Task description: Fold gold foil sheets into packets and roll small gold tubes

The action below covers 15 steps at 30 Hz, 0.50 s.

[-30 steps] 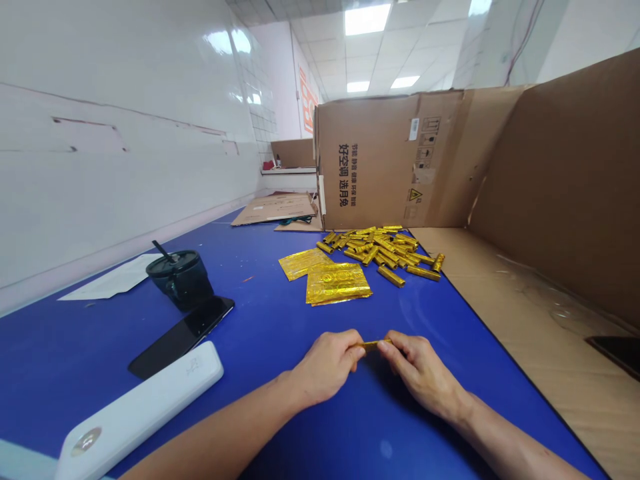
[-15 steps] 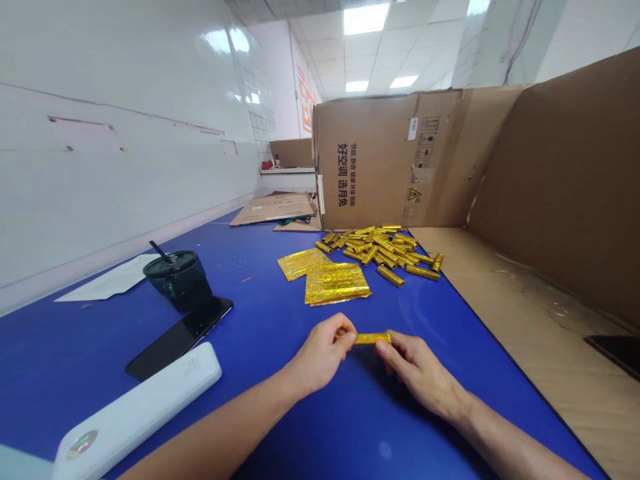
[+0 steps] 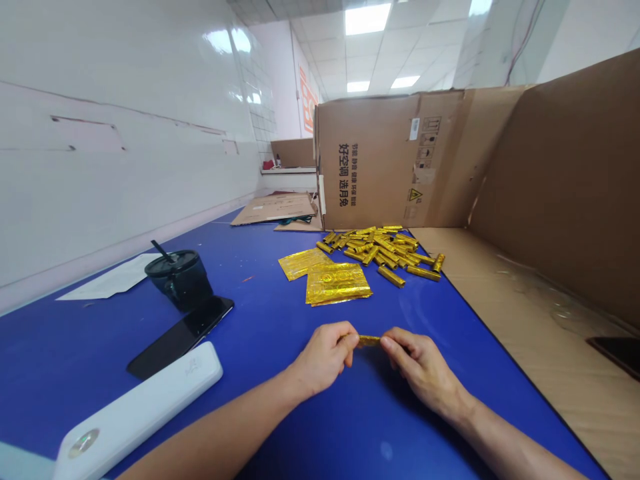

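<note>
A small roll of gold foil lies crosswise between my hands, above the blue tabletop. My left hand pinches its left end, and my right hand holds the right end between fingers and thumb. Both ends are hidden by my fingers. Farther forward, a loose heap of gold foil rolls lies in front of the cardboard. Flat gold foil sheets are stacked nearer my hands, with another sheet just left of them.
To the left stand a dark cup with a straw, a black phone, and a white power bank. A paper sheet lies behind them. A cardboard box and a cardboard panel border the table's far and right sides.
My hands have drawn closer together and sit slightly lower in view. Less of the gold foil roll shows between them. The heap, sheets and other objects stay put.
</note>
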Each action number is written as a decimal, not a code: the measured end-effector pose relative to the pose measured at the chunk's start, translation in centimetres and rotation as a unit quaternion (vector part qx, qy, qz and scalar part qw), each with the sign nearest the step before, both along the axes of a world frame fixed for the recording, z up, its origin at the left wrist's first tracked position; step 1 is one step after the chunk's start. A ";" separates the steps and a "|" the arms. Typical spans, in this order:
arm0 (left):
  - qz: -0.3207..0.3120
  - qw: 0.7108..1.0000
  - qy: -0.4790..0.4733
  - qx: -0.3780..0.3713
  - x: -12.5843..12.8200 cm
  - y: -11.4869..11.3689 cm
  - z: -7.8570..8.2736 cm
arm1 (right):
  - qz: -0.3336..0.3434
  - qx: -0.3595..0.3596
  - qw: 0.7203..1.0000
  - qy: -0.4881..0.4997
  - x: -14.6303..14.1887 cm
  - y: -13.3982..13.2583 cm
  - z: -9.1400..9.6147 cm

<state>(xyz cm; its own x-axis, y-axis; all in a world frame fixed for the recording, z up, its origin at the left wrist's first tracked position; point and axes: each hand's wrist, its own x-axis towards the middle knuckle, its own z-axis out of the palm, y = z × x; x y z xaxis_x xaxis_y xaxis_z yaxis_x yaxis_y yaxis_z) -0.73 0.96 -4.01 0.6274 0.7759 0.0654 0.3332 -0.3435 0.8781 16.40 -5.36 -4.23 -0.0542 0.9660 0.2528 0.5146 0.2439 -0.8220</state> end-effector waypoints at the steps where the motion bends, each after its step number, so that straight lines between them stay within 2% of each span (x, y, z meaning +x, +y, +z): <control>1: 0.009 1.000 -0.003 0.009 0.0 0.0 0.0 | 0.004 -0.006 1.000 0.000 0.0 0.0 0.0; 6: 0.029 0.995 -0.026 0.097 -0.1 -0.5 0.7 | 0.016 -0.106 0.992 0.059 -0.2 0.3 0.1; 8: 0.026 0.996 -0.036 0.071 0.0 -0.5 0.6 | 0.009 -0.103 0.993 0.065 -0.3 0.4 0.0; 11: 0.026 0.999 -0.041 -0.016 0.1 0.0 0.0 | -0.003 -0.075 0.995 0.064 -0.3 0.4 -0.2; 13: 0.025 0.999 -0.033 -0.034 0.2 0.2 -0.4 | -0.002 -0.063 0.996 0.059 -0.3 0.4 -0.3; 15: 0.026 0.999 -0.021 -0.019 0.2 0.2 -0.4 | 0.003 -0.052 0.998 0.033 -0.3 0.3 -0.2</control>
<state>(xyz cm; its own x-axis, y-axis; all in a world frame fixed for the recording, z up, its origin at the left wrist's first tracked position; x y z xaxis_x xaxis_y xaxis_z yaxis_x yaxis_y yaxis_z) -0.56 1.15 -4.42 0.5842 0.8094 0.0601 0.3123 -0.2925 0.9038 16.14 -5.04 -4.45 -0.0459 0.9869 0.1548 0.4582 0.1585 -0.8746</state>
